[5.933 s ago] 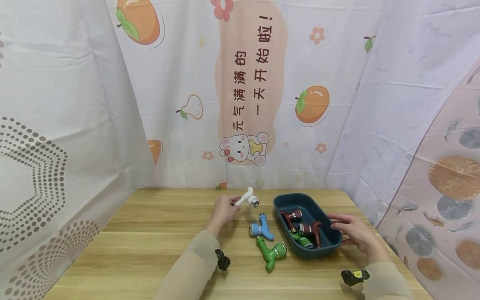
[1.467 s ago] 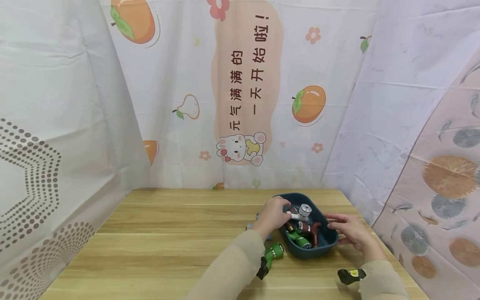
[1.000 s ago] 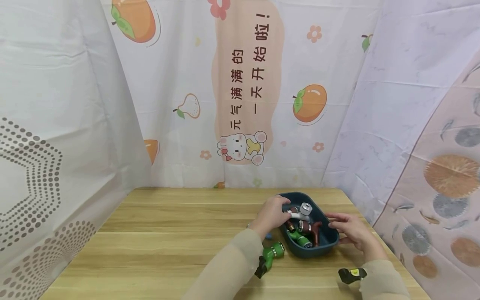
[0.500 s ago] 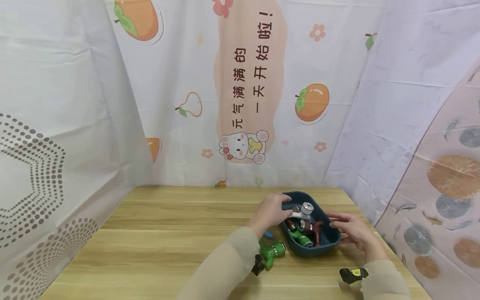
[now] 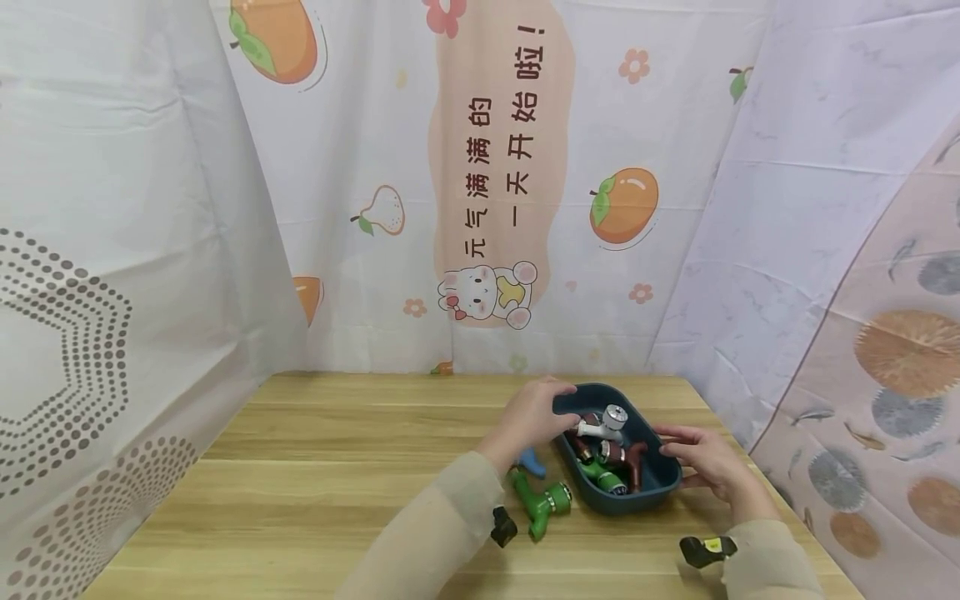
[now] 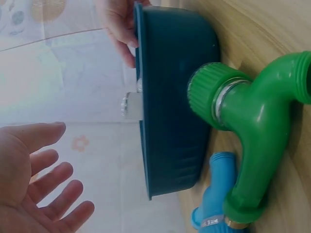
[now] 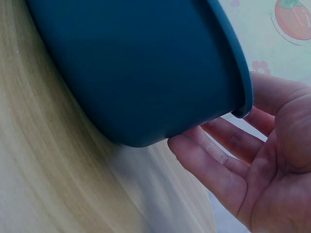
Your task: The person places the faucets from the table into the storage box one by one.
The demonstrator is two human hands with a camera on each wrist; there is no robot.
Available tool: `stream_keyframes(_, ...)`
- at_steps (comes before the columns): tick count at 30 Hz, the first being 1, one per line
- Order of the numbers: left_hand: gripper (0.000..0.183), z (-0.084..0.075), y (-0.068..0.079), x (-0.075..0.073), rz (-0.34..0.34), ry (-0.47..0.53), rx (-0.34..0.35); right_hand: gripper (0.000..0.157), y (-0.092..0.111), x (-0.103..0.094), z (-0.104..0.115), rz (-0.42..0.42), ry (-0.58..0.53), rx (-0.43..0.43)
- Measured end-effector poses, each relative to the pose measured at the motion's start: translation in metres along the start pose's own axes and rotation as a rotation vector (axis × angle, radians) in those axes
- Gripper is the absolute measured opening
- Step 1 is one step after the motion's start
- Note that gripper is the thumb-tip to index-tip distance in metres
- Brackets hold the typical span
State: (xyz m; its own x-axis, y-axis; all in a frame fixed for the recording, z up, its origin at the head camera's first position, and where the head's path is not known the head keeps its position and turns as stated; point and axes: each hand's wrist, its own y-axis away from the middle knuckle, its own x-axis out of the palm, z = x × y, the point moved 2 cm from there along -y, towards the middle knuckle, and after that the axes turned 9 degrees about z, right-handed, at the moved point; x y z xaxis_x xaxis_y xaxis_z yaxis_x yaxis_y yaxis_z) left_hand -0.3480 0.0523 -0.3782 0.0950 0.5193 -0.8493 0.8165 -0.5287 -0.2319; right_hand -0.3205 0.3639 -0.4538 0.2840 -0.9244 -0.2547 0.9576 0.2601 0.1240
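Observation:
My left hand (image 5: 534,417) is off the left rim of a dark blue plastic basin (image 5: 626,505), empty, with its fingers spread and slightly bent in the left wrist view. Inside the basin lie a white tap (image 5: 597,431) with a silver-capped knob, two dark red taps, one of them (image 5: 636,465) in front, and a green tap (image 5: 602,477). My right hand (image 5: 705,460) holds the basin's right side, a digit over the rim and other fingers against the outer wall, as the right wrist view shows.
On the wooden table (image 5: 315,500), left of the basin, lie a green tap (image 5: 542,507) and a blue tap (image 6: 221,187), the blue one partly hidden by my left hand in the head view. Printed curtains (image 5: 360,275) enclose the table behind and at both sides.
The white tap, held by my left hand over the table earlier, now lies in the basin. My left hand has let go and drawn back leftward. My right hand stays at the basin.

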Motion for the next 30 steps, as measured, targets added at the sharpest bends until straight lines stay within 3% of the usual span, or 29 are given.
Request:
stream_keyframes(21,0.052,0.011,0.021,-0.025,-0.015,0.191,-0.033,0.049,0.001,0.000,0.002,0.011,-0.014,-0.008)
stream_keyframes(30,0.054,0.026,0.028,-0.029,-0.023,0.309,-0.065,0.050,0.001,0.000,0.001,0.008,-0.012,-0.005)
